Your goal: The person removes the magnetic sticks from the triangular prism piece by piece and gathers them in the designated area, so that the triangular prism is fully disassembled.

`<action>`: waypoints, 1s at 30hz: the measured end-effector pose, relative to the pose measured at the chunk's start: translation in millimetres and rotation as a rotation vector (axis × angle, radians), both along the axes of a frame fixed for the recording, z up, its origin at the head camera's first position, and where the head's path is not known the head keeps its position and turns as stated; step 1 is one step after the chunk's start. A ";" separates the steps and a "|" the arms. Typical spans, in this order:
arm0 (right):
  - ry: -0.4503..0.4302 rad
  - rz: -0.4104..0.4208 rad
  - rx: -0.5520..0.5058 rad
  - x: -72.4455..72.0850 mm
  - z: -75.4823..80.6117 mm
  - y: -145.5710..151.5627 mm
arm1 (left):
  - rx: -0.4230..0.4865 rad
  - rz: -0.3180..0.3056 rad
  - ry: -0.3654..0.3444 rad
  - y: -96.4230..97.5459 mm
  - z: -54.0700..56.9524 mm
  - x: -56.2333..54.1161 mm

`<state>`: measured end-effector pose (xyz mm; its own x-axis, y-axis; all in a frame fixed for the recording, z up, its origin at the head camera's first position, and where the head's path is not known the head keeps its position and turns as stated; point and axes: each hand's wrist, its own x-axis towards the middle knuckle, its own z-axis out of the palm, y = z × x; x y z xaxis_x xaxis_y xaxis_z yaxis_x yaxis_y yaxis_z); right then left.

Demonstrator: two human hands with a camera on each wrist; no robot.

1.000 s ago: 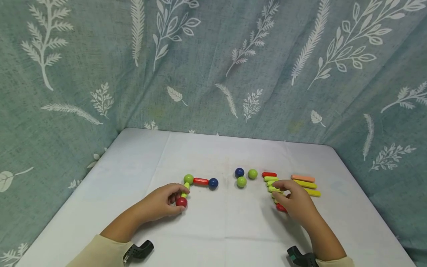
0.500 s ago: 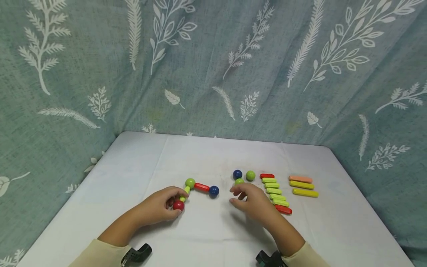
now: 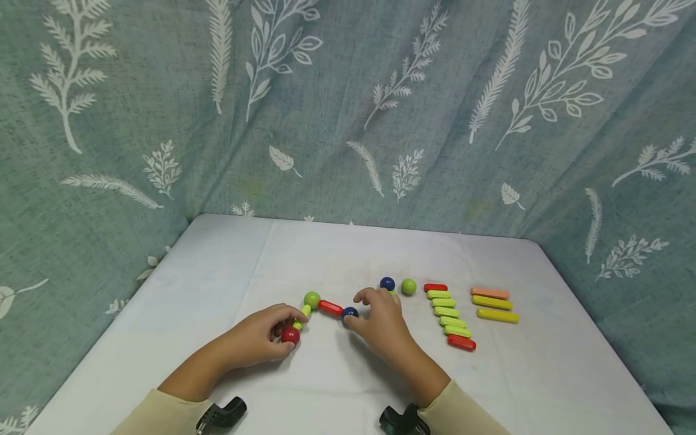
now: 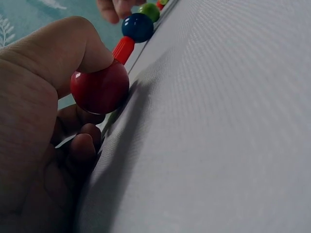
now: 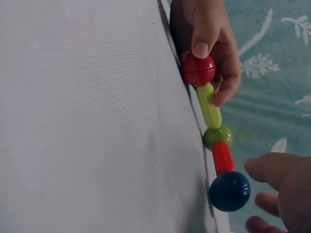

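My left hand (image 3: pixel 261 335) grips a red ball (image 4: pixel 100 88) at the near end of a joined chain on the white table. A light-green rod (image 5: pixel 209 107) runs from it to a green ball (image 3: pixel 312 299). From there a red rod (image 3: pixel 330 308) leads to a blue ball (image 5: pixel 230 191) at the other end. Over that blue ball is my right hand (image 3: pixel 385 326), thumb and fingers spread apart and holding nothing. In the right wrist view a small gap separates its thumb (image 5: pixel 272 169) from the blue ball.
Behind the right hand lie a loose blue ball (image 3: pixel 387 283), a green ball (image 3: pixel 408 286) and another green ball, mostly hidden. Farther right is a column of light-green rods (image 3: pixel 446 312) with a red rod (image 3: pixel 461 343) at its near end. Yellow rods (image 3: pixel 497 315) and an orange rod (image 3: pixel 490 293) lie beyond.
My right hand has moved left from the rods, past the loose balls, to the chain's blue ball. The left hand keeps its grip; the chain's blue end has shifted slightly toward me.
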<state>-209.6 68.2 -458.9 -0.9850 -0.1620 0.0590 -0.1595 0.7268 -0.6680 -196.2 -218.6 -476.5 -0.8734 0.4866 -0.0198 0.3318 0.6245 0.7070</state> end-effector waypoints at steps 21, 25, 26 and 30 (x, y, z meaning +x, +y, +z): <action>-0.157 -0.045 -0.030 -2.8 -5.9 -17.9 | 0.003 -0.031 -0.004 -1.0 2.6 -0.7; -0.136 -0.018 -0.012 -1.6 -6.9 -17.2 | 0.006 -0.031 -0.003 -1.6 1.1 -0.4; -0.131 -0.012 -0.006 -1.4 -7.1 -16.8 | 0.007 -0.032 0.000 -1.7 0.9 -0.6; -0.130 -0.008 0.001 -0.3 -7.1 -15.0 | 0.009 -0.037 0.004 -0.5 0.7 -1.0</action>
<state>-209.8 53.2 -466.0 -0.9856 -0.1541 -0.0697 -0.0656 0.7281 -0.6823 -197.1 -219.1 -475.7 -0.8547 0.5190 -0.0120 0.3576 0.6054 0.7110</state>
